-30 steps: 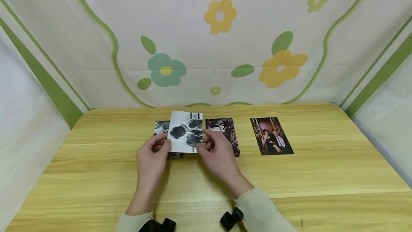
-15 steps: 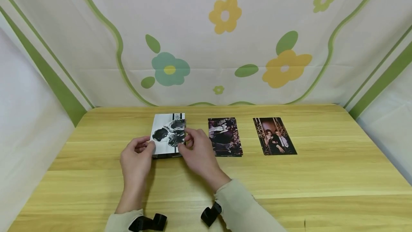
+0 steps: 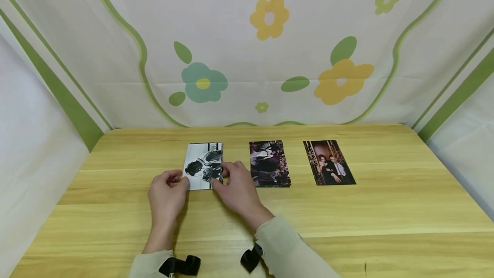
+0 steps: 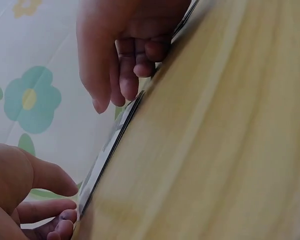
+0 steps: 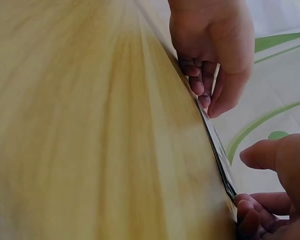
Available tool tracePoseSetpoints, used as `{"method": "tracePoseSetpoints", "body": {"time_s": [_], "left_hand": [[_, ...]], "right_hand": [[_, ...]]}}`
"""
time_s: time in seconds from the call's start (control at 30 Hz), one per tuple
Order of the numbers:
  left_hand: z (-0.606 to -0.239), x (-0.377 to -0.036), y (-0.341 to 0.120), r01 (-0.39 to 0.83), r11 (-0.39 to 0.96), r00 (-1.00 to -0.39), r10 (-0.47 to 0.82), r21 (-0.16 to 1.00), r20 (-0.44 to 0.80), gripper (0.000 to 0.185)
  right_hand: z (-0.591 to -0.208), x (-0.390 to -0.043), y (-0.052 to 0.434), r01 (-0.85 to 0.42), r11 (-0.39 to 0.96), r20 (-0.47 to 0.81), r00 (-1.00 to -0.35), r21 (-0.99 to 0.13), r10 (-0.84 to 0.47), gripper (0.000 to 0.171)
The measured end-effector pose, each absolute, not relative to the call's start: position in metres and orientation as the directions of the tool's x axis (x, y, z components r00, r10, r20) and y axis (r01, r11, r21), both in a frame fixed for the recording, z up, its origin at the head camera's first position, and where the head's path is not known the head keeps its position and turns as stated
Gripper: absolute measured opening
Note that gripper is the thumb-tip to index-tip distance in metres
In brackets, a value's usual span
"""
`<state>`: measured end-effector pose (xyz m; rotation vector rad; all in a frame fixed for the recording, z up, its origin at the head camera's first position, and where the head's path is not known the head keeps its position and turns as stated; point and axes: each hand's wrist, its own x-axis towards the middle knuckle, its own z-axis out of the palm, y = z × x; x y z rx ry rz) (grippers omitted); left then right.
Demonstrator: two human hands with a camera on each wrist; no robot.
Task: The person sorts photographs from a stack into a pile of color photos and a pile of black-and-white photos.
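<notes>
A black-and-white photo card lies on top of the left stack on the wooden table, in the head view. My left hand is at the stack's left edge, thumb near the front corner and fingers bent against the side. On the opposite edge, the fingers of my right hand touch the side of the cards. The right wrist view shows the right thumb raised off the card surface. From the left wrist view, the cards appear as a thin edge between both hands.
A second stack of dark photo cards lies right of the right hand. Farther right lies another stack with a photo of two people. A flowered white cloth stands behind the wooden table.
Both hands carried the black-and-white card left and lowered it onto the left stack. Since then the hands and cards have shifted slightly toward the person, and the card's edges line up with the stack.
</notes>
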<state>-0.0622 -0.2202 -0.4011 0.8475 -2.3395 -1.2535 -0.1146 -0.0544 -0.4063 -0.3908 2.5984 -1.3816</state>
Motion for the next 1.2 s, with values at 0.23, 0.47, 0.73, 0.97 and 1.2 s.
{"method": "tracePoseSetpoints", "body": {"time_s": [0.23, 0.47, 0.73, 0.97, 1.2], "left_hand": [[-0.397, -0.062, -0.217, -0.335, 0.377, -0.744, -0.668, 0.863, 0.004, 0.03], [-0.388, -0.066, -0.192, -0.221, 0.321, -0.78, -0.625, 0.921, 0.03, 0.024], [-0.382, -0.072, -0.137, -0.137, 0.275, -0.887, -0.462, 0.952, 0.005, 0.023], [-0.39, -0.078, -0.111, -0.133, 0.259, -0.918, -0.396, 0.957, -0.021, 0.022], [-0.395, -0.08, -0.107, -0.127, 0.254, -0.915, -0.404, 0.959, -0.015, 0.02]], "right_hand": [[-0.403, -0.115, -0.037, -0.176, 0.445, 0.019, -0.942, -0.878, -0.335, 0.041], [-0.395, -0.119, 0.011, -0.156, 0.408, 0.057, -0.968, -0.9, -0.244, 0.024], [-0.391, -0.129, 0.072, -0.05, 0.441, 0.021, -0.997, -0.896, -0.069, 0.019], [-0.396, -0.13, 0.096, 0.051, 0.387, -0.023, -0.997, -0.921, 0.075, 0.022], [-0.4, -0.133, 0.1, 0.063, 0.378, -0.038, -0.997, -0.924, 0.073, 0.024]]}}
